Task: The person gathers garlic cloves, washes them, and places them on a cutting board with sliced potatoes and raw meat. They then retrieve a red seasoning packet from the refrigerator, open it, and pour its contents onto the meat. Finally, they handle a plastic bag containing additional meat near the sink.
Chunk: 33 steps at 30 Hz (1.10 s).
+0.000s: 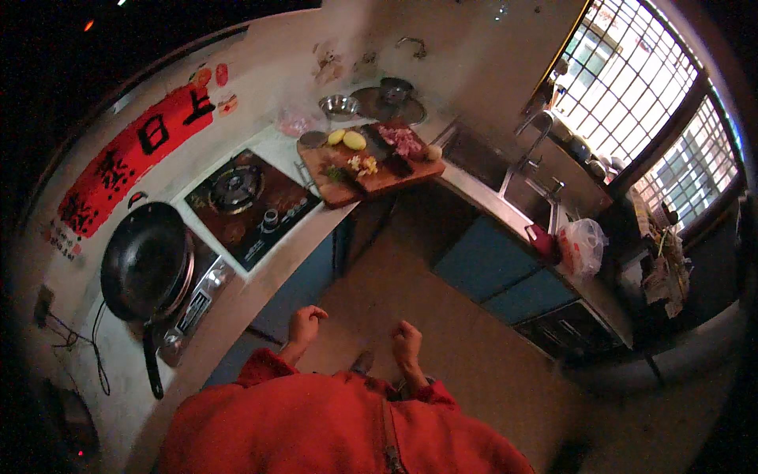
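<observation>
Both hands hang in front of my red jacket, over the kitchen floor. My left hand (305, 329) has loosely curled fingers and holds nothing that I can see. A loose fist forms my right hand (407, 345), with no object showing in it. Ahead, a wooden cutting board (379, 183) sits on the counter corner. It bears cut pink meat (401, 141), two yellow peeled potatoes (354, 140), chopped pale pieces (362, 165), some greens (334, 173) and a dark cleaver-like blade (385, 155). To the left, a black frying pan (145, 260) rests on a gas stove.
A second gas burner (235, 186) is set beside the board. Behind stand a steel bowl (339, 105) and a dark pot (395, 89). On the right are a sink (527, 198) with a faucet (539, 130), a plastic bag (583, 246) and blue cabinets (488, 258).
</observation>
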{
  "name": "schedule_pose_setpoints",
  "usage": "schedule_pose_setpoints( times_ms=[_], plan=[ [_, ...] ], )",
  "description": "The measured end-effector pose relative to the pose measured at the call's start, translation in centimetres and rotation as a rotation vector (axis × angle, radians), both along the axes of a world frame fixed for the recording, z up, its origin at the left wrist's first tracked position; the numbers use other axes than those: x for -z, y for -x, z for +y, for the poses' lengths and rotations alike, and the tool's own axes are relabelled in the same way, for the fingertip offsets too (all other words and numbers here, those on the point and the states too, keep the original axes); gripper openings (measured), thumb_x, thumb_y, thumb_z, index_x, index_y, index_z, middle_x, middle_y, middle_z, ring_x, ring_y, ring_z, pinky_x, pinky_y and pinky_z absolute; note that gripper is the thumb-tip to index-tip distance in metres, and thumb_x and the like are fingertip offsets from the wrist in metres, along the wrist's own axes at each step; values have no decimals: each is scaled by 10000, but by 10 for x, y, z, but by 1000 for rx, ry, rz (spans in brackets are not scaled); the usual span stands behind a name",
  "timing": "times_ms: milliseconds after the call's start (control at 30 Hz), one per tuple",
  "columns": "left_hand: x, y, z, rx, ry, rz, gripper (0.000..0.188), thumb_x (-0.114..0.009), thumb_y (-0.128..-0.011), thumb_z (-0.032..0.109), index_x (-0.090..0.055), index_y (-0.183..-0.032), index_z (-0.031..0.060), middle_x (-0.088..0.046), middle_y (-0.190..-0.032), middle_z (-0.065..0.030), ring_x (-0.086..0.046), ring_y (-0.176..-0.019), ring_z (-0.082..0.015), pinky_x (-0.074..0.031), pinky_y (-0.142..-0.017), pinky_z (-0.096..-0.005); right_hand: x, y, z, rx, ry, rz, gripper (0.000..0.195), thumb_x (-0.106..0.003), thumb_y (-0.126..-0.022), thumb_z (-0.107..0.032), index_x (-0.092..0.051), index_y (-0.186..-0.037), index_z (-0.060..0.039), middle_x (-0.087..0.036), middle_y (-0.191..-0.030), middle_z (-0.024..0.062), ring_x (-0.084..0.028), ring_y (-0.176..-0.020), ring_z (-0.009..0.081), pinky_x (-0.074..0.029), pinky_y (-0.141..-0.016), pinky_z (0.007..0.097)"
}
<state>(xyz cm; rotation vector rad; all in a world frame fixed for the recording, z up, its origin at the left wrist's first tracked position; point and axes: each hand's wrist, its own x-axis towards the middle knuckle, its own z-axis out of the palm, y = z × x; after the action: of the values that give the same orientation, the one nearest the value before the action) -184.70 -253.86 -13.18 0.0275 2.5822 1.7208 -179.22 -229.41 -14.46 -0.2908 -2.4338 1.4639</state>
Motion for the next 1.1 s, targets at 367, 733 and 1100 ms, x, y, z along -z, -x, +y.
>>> schedule_pose_setpoints(
  times_ms=[367, 733, 1100],
  plan=[
    [-31, 143, 128, 348, -121, 264, 178, -376, -707, 44, -438, -540, 39, -425, -489, -102, -450, -471, -173, -318, -445, -289, 2, 119, 82, 145, -169, 23, 61, -531, -695, -91, -515, -747, -64, -537, -654, 136, -558, -631, 284, -408, -535, 369],
    [-67, 205, 289, 1030, 240, 227, 1045, -765, -595, 375, -108, -1393, 216, -32, -1435, -171, -174, -1295, -355, -260, -1006, -454, -36, 125, 201, -38, -19, -267, 686, -578, -781, -476, -326, -1333, -155, -243, -1396, 114, -290, -1244, 317, -295, -991, 405],
    [-34, 102, 626, 1555, 239, 345, 893, -767, -598, 415, -336, -1323, 120, -132, -1384, -272, -208, -1276, -379, -287, -999, -408, 57, -82, 456, 957, 614, 122, 344, -477, -885, -303, -615, -852, 11, -628, -783, 63, -585, -752, 149, -453, -728, 276]
  ],
)
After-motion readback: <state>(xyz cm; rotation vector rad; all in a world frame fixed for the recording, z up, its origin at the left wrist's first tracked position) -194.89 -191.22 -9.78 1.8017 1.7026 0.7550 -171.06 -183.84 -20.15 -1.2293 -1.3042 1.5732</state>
